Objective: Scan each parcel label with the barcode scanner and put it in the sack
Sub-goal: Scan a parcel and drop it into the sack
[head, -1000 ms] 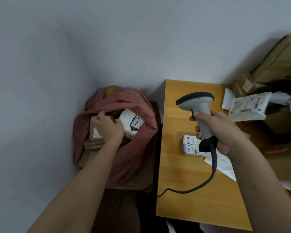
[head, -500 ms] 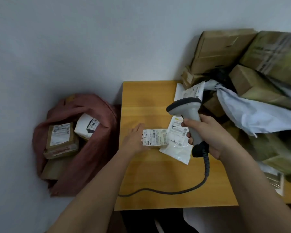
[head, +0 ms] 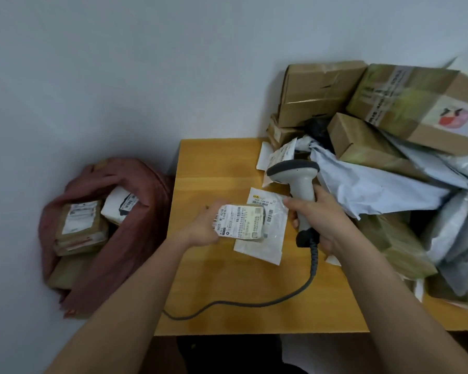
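Note:
My left hand [head: 204, 227] grips a small flat parcel [head: 242, 222] by its left end, label up, just above the wooden table [head: 214, 279]. My right hand [head: 318, 220] holds the grey barcode scanner [head: 297, 182] by its handle, its head up and to the right of the parcel. Under the parcel lies a flat white mailer [head: 262, 238] with a barcode label. The dark red sack [head: 125, 238] stands open on the floor left of the table, with a labelled brown parcel [head: 79, 225] and a white parcel [head: 120, 205] inside.
Cardboard boxes [head: 319, 90] and grey and white plastic mailers [head: 376, 187] are piled over the table's right side. The scanner's cable [head: 254, 303] curls across the table to its left front edge. A white wall runs behind the sack and table.
My left hand left the sack, where a brown parcel stays, crossed to the table and picked up the small labelled parcel. The view swung right; the scanner stays in my right hand.

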Action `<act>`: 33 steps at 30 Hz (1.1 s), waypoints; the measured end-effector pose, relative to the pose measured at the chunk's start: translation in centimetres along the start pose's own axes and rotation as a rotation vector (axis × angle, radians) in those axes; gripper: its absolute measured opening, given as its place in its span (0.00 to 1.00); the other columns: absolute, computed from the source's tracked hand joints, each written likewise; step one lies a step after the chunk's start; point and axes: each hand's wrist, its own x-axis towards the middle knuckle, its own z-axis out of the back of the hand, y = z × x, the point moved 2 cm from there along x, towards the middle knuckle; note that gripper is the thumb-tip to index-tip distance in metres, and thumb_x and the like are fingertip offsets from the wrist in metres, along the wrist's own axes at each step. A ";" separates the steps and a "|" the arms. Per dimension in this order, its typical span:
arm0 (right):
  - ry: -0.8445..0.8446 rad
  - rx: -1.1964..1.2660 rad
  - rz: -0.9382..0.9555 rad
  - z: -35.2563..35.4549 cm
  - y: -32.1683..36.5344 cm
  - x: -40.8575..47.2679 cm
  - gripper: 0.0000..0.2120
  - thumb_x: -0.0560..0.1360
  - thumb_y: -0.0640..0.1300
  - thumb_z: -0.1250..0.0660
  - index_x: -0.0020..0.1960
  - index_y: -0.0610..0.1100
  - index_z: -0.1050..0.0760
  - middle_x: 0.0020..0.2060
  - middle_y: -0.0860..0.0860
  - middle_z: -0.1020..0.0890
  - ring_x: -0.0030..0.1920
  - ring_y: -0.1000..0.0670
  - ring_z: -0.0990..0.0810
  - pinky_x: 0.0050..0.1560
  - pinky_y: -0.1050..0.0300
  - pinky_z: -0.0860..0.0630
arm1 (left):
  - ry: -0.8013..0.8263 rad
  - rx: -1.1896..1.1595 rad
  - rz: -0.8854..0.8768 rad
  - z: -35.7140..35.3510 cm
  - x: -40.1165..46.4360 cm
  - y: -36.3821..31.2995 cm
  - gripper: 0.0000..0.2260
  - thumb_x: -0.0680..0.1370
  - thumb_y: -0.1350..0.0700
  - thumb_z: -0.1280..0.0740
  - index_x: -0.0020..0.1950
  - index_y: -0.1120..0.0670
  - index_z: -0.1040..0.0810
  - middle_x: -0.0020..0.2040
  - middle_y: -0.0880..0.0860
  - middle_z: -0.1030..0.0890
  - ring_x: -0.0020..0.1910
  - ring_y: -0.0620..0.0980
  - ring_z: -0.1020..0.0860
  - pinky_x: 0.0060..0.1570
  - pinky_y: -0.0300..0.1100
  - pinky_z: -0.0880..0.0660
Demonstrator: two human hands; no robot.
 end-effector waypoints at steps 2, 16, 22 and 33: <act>0.008 0.001 0.002 -0.4 -0.2 0.3 0.19 0.75 0.46 0.25 0.61 0.45 0.28 0.43 0.45 0.23 0.32 0.52 0.25 0.30 0.59 0.25 | 0.004 -0.042 -0.043 0.8 -1.0 -2.0 0.45 0.70 0.72 0.30 0.77 0.41 0.45 0.63 0.53 0.36 0.59 0.54 0.29 0.50 0.46 0.21; -0.035 0.323 0.004 -6.0 0.5 1.0 0.16 0.74 0.39 0.26 0.58 0.41 0.28 0.49 0.40 0.19 0.43 0.44 0.20 0.40 0.51 0.21 | -0.312 -0.857 0.174 2.2 -7.0 -3.8 0.23 0.79 0.58 0.34 0.74 0.58 0.32 0.62 0.56 0.22 0.57 0.53 0.20 0.60 0.49 0.24; -0.005 0.221 0.028 -7.1 0.3 0.4 0.19 0.75 0.40 0.26 0.61 0.38 0.30 0.38 0.47 0.22 0.28 0.53 0.26 0.29 0.58 0.26 | -0.163 -1.307 0.023 -0.7 -6.7 -5.6 0.19 0.78 0.56 0.31 0.69 0.57 0.28 0.60 0.59 0.19 0.57 0.59 0.19 0.57 0.53 0.21; 0.183 0.023 0.018 -6.2 5.0 -2.1 0.13 0.83 0.55 0.40 0.60 0.47 0.29 0.45 0.45 0.23 0.37 0.49 0.21 0.35 0.56 0.23 | -0.521 -1.279 0.344 -0.4 -5.7 0.2 0.15 0.79 0.62 0.32 0.65 0.60 0.25 0.59 0.57 0.19 0.57 0.55 0.21 0.48 0.44 0.22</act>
